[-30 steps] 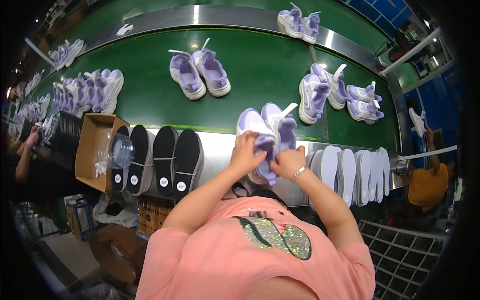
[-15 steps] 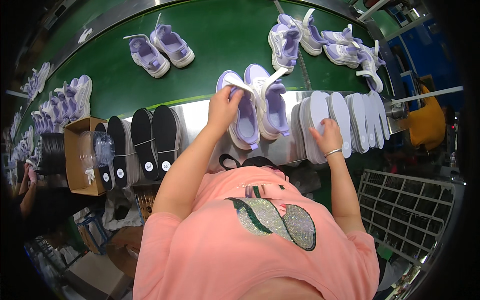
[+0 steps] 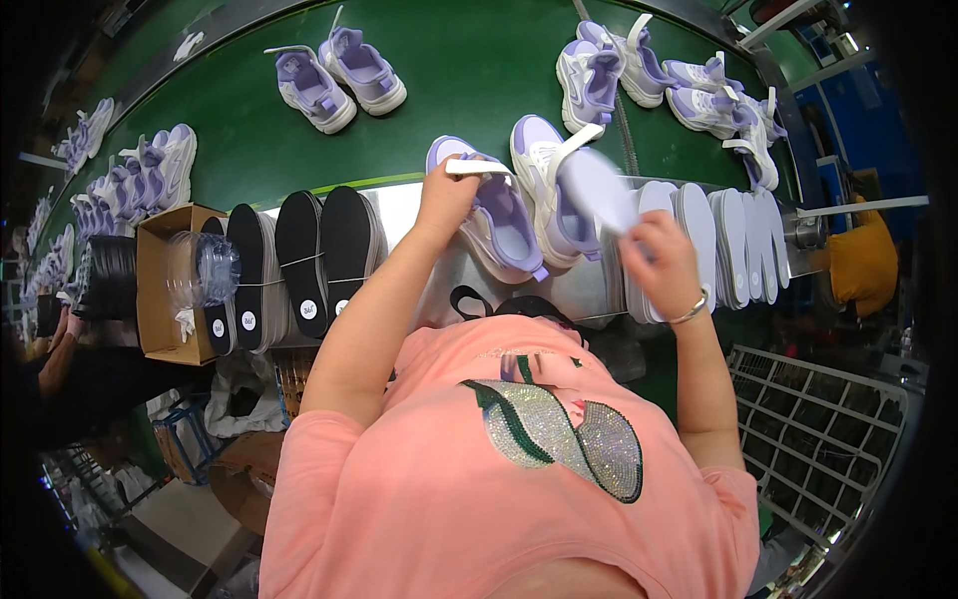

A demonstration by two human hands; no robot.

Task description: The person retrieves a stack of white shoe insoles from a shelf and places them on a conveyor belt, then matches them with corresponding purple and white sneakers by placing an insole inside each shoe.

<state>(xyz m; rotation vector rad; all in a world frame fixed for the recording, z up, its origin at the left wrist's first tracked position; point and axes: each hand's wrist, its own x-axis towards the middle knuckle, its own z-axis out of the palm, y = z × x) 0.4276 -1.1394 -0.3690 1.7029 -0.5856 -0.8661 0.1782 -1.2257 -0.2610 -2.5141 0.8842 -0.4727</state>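
Two lavender and white sneakers stand side by side in front of me. My left hand (image 3: 447, 200) is closed on the white strap at the mouth of the left sneaker (image 3: 509, 228), which leans with its heel toward the right. The right sneaker (image 3: 536, 165) has its white strap raised. In my right hand (image 3: 663, 262) is a pale insole (image 3: 599, 190), blurred by motion, pinched at its near end. Its far part hangs over the opening of the right sneaker. Just below that hand stands a stack of pale insoles (image 3: 639, 290).
More pale insole stacks (image 3: 733, 245) line the metal ledge on the right. Bundled black insoles (image 3: 349, 235) and a cardboard box (image 3: 165, 285) with clear plastic are on the left. Other sneakers (image 3: 364, 70) sit on the green belt (image 3: 479, 70). A wire rack (image 3: 813, 429) stands lower right.
My right hand has lifted an insole off the stack and brought it up and left over the right sneaker. The left sneaker's heel has swung right, my left hand still on its strap.
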